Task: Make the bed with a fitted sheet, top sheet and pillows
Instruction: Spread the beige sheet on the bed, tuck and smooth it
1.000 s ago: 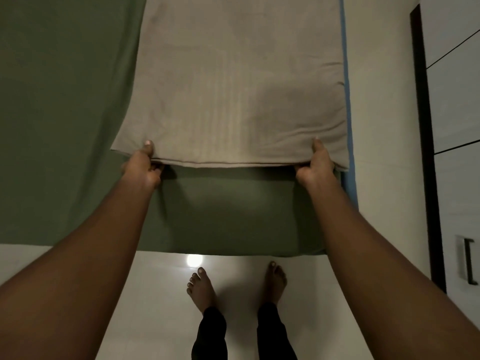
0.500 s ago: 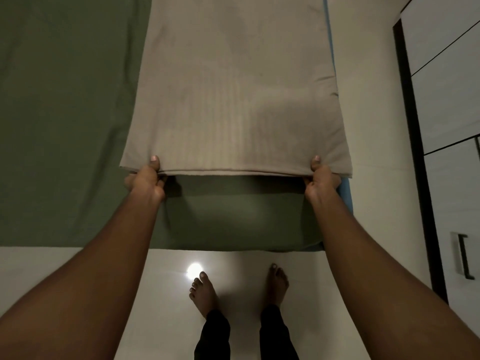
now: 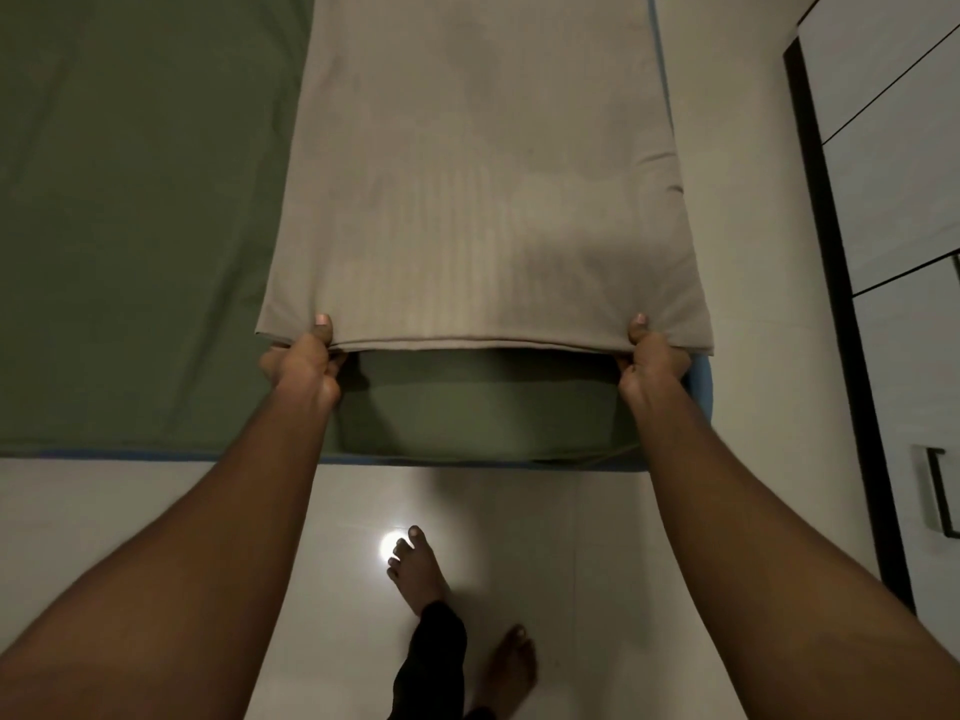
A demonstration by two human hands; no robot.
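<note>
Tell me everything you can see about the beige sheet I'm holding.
The beige sheet looks like soft, faintly ribbed cloth, folded into a long strip, mostly smooth with a few creases on its right. It lies over the right part of the green fitted sheet. The left hand and right hand pinch its near corners, thumbs on top.

Both grips partly hidden
Fingers of the left hand [image 3: 304, 363] and right hand [image 3: 652, 366] (thumbs aside) vanish beneath the top sheet [image 3: 483, 200]; its far end and the fitted sheet [image 3: 130, 226] run off the top edge.
</note>
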